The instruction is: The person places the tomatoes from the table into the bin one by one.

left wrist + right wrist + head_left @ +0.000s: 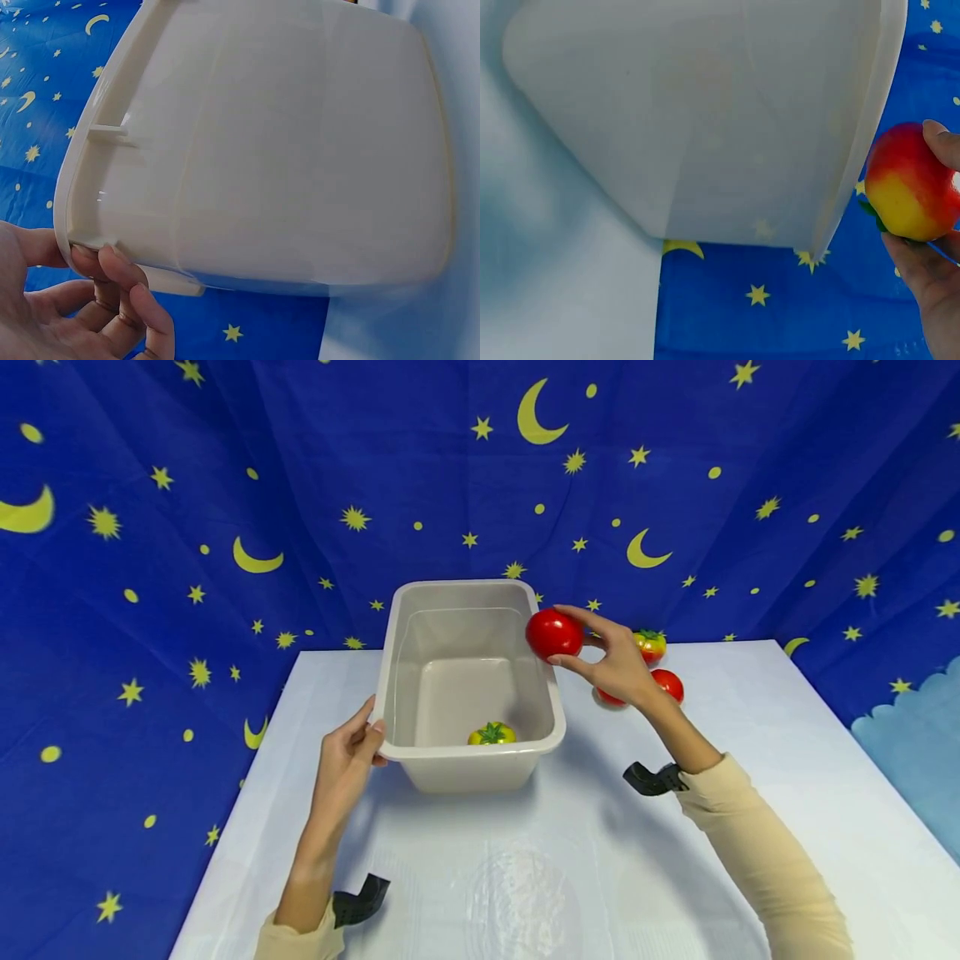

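A blue star-and-moon cloth (420, 460) hangs behind the white table (615, 877).

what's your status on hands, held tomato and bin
Left hand gripping near-left corner of bin. Right hand holding red-yellow tomato by bin's right rim. Yellow tomato inside. Nothing visibly blocking the opening.

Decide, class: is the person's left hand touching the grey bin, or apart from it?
Touching. The head view shows the left hand gripping the grey bin at its near left corner, thumb on the rim.
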`<state>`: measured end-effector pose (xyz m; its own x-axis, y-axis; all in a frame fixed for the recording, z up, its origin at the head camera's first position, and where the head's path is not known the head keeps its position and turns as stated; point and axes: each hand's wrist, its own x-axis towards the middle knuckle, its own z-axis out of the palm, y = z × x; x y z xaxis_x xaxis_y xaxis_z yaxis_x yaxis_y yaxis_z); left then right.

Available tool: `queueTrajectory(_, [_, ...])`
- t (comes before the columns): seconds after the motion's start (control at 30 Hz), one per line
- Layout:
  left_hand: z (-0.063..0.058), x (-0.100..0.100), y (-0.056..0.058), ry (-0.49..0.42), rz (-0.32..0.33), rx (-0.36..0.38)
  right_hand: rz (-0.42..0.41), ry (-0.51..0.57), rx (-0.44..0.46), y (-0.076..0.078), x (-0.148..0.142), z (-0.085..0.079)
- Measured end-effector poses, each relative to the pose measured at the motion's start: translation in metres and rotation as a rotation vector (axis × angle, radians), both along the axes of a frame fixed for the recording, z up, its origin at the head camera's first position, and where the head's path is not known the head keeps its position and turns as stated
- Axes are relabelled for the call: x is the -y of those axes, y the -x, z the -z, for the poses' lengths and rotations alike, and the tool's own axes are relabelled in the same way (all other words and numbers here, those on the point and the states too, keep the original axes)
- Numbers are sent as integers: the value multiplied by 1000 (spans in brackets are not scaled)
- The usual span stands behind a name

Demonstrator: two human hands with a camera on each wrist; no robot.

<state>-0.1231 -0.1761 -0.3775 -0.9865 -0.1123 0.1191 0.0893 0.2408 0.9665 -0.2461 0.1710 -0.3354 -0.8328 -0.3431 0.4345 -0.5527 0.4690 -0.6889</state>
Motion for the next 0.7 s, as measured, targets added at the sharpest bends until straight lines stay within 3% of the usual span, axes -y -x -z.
queueTrajectory(0.2, [0,0,0,0,-9,0,-28,12,29,7,15,0])
queueTrajectory(0.43, [0,-1,-1,-12,1,4,-52,74,170,10,32,2])
queueTrajectory(0.7, [-1,-1,-1,-11,-2,8,-133,40,49,17,44,9])
